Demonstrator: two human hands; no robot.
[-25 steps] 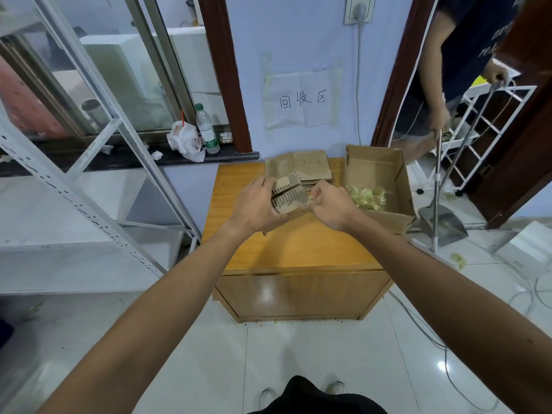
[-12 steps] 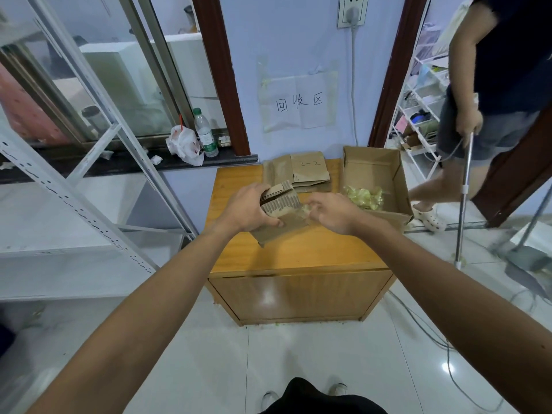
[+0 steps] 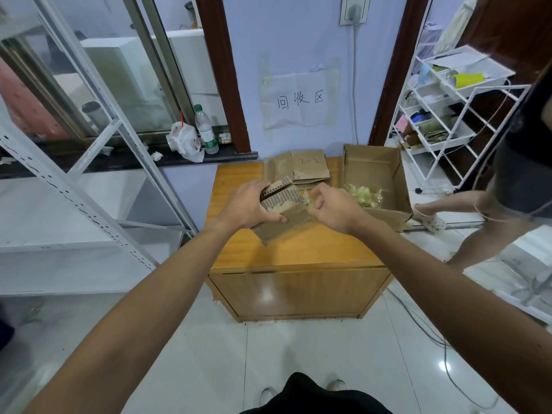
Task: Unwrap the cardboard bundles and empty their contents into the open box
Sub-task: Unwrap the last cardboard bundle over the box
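Wood cabinet (image 3: 298, 246), blue wall (image 3: 283, 40): L hand (image 3: 248, 204) grips cardboard bundle (image 3: 280, 201); R hand (image 3: 334, 207) curled, hold unclear.

Item: head camera, the only view I receive. Mount: on the person's head. Lens: wide-angle, edges bowed. Facing: forward and down. Range: close on the left hand (image 3: 248, 204) and right hand (image 3: 331, 209) at mid-frame, over the table (image 3: 298, 249), seen from its front edge. Upper frame: blue wall (image 3: 283, 40). Lower frame: tiled floor (image 3: 298, 354), wearer's shoes (image 3: 337, 385).
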